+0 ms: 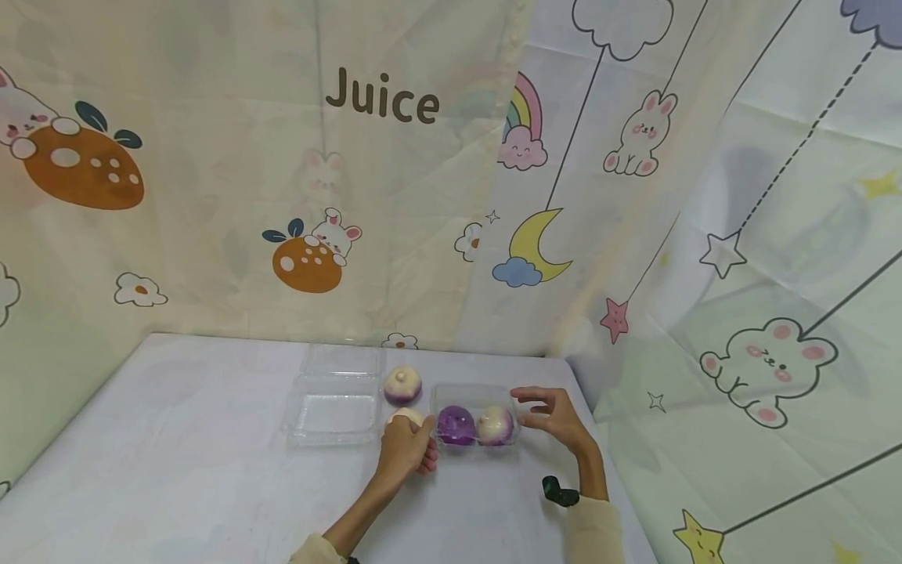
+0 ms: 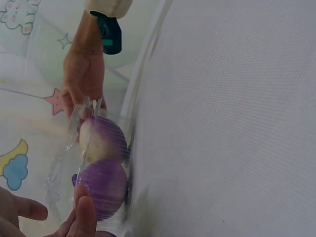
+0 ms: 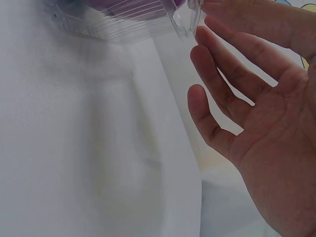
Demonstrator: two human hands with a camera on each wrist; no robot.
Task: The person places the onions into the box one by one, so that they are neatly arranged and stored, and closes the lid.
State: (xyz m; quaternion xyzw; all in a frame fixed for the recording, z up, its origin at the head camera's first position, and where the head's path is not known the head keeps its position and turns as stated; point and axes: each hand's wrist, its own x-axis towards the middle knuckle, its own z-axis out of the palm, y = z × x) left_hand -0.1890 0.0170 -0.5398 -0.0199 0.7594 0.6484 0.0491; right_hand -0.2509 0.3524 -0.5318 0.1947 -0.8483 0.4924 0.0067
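Note:
A clear plastic clamshell box (image 1: pixel 475 392) stands before me with two round turnip-like pieces inside, a purple one (image 1: pixel 456 425) and a cream-and-purple one (image 1: pixel 496 427). My left hand (image 1: pixel 403 448) is at the box's left end; in the left wrist view its fingertips meet the rim and the thumb stands apart. At the opposite end is my right hand (image 1: pixel 560 419), its fingers extended and spread. The right wrist view shows its uppermost digit right at the box edge. Behind the left hand a cream piece (image 1: pixel 405 415) is partly hidden.
Another cream-and-purple piece (image 1: pixel 402 385) sits on the white table (image 1: pixel 211 470) behind the left hand. To the left lies an opened clear clamshell box (image 1: pixel 334 415). Printed cloth hangings (image 1: pixel 395 196) rise behind the table and at its right side.

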